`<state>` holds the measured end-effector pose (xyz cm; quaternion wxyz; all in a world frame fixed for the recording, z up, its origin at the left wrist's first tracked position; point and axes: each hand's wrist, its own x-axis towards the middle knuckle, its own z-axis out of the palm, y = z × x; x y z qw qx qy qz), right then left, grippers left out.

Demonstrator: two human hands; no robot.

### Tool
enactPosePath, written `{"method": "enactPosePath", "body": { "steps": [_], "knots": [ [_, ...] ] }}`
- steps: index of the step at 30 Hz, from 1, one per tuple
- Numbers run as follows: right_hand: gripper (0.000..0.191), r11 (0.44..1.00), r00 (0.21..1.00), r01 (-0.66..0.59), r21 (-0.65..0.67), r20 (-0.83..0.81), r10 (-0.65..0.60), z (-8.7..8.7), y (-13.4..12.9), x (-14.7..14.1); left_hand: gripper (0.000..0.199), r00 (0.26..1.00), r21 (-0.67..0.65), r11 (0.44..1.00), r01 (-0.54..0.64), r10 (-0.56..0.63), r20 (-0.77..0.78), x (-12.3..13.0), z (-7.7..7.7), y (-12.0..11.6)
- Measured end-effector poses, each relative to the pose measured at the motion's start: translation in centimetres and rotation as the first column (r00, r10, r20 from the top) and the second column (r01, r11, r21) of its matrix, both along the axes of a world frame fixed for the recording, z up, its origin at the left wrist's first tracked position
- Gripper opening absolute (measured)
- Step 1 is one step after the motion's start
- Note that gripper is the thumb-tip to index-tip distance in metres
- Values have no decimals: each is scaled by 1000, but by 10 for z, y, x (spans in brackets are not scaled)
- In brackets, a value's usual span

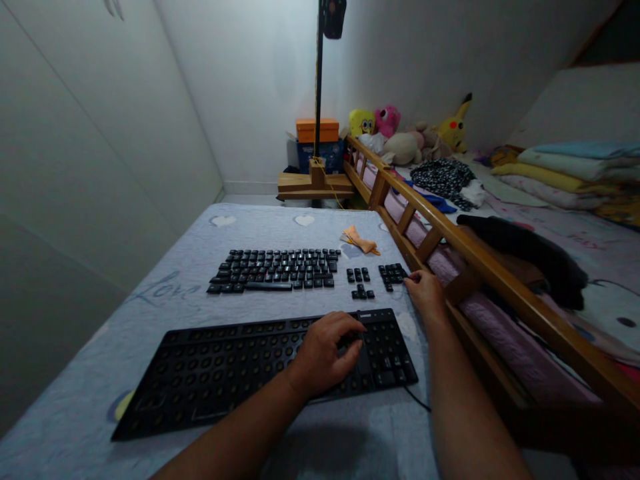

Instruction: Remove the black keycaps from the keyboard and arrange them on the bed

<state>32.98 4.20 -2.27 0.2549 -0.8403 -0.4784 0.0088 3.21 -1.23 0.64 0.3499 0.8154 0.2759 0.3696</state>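
A black keyboard (220,367) lies at a slant on the bedsheet. Most of its keys are stripped, leaving round sockets, while a few keycaps (387,362) sit at the lower right of its number pad. My left hand (327,350) rests over its right half, thumb and forefinger apart, with nothing visible between them. Beyond the keyboard, loose black keycaps (280,267) are laid out in rows, with smaller groups of arrow keycaps (363,293) and number-pad keycaps (390,272) to the right. At that last group's right edge, my right hand (425,290) pinches a keycap (407,274).
An orange cloth item (359,240) lies behind the keycaps. A wooden bed rail (430,220) runs close along the right, beside my right arm. The keyboard's cable (417,399) trails at its lower right. A pole on a wooden base (315,183) stands at the back.
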Motion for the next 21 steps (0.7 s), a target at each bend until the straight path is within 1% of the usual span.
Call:
{"method": "enactPosePath", "body": {
  "steps": [8, 14, 18, 21],
  "knots": [
    [21, 1000, 1000, -2, 18, -17, 3, 3, -2, -2, 17, 1000, 4, 1000, -6, 6, -2, 0, 0, 0],
    [23, 998, 998, -6, 65, -60, 10, 5, -5, -4, 16, 1000, 1, 1000, -11, 11, -10, 0, 1, 0],
    [23, 989, 994, 2, 145, -108, 14, 12, -8, -4, 16, 1000, 6, 1000, -15, 15, -9, 0, 2, 0],
    [29, 967, 987, 47, 251, -162, -6, 22, -8, 1, 15, 1000, 11, 1000, -20, 20, -15, 1, 2, 0]
  ]
}}
